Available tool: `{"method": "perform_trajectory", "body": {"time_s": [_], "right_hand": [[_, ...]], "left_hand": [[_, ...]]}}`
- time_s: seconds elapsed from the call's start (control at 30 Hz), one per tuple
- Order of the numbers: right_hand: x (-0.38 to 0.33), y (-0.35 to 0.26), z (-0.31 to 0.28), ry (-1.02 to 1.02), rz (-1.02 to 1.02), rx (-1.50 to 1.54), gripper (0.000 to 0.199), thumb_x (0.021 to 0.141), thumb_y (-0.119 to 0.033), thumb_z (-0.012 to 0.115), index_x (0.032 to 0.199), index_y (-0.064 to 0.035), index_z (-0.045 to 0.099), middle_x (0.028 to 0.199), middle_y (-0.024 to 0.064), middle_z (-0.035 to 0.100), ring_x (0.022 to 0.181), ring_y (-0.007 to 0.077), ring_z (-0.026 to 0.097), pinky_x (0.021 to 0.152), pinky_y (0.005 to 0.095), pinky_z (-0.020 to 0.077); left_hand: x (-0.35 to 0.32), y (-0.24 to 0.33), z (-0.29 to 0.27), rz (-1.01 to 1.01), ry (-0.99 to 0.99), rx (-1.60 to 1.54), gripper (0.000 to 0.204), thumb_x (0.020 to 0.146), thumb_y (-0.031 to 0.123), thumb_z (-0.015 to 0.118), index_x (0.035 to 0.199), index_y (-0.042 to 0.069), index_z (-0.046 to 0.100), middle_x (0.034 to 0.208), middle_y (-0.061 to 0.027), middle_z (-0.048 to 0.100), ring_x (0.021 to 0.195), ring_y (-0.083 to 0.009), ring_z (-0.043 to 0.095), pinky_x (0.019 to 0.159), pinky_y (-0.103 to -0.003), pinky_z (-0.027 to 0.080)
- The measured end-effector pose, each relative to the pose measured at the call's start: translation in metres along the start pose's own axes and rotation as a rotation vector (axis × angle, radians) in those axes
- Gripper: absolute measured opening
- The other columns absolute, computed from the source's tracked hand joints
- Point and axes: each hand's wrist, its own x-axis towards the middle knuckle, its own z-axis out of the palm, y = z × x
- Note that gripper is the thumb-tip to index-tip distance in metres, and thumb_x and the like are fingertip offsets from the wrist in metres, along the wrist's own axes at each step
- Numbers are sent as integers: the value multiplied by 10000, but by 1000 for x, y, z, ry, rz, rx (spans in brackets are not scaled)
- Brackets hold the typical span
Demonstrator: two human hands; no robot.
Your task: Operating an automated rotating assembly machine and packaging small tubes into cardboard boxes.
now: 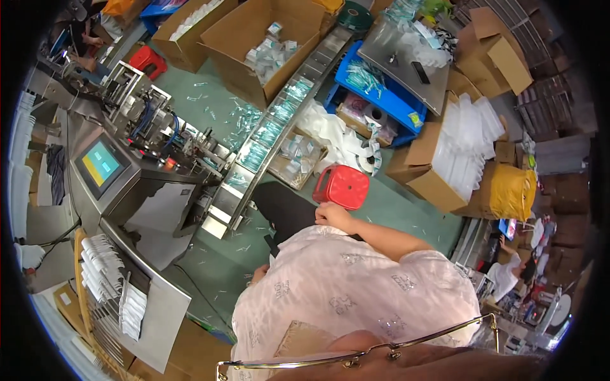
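My right hand (335,217) rests against my black trousers (283,206) at the hem of my pale pink shirt. Its fingers are curled closed, and whatever may be inside them is hidden. Beside it stands a red plastic stool (344,187). Only a small part of my left hand (259,274) shows past the shirt's left side; its fingers are mostly hidden. Ahead of me a narrow metal conveyor (223,204) runs away to the upper right, carrying rows of small teal-and-clear packs (253,156).
A steel machine with a touchscreen (101,164) stands left of the conveyor. Beyond it is a large cardboard box (286,19) of small packs. At right are a blue bin (375,79) and a carton of clear plastic trays (467,149). Loose teal pieces (241,120) litter the green floor.
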Motion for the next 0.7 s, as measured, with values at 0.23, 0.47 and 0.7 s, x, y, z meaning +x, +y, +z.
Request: {"method": "perform_trajectory", "body": {"time_s": [0.23,0.47,0.7], "right_hand": [[13,-33,-52,171,-343,-51,135,728,-172,575,736,-53,512,737,109,534,736,297,524,644,389,418],[60,18,-95,-82,-24,-109,183,779,-227,529,760,-46,509,674,148,538,676,319,543,591,395,416],[126,144,-144,-331,231,77,237,776,-261,519,703,-37,540,675,154,546,656,275,551,597,362,425]], "left_hand": [[64,-67,52,192,254,307,381,702,349,565,878,13,582,781,-171,584,753,-273,566,677,-354,419],[70,21,95,114,545,-264,136,773,181,554,778,51,513,672,-29,495,674,-126,461,644,-270,394],[136,103,128,39,418,-320,142,740,197,590,774,75,528,655,0,475,628,-111,432,610,-254,383]]}}
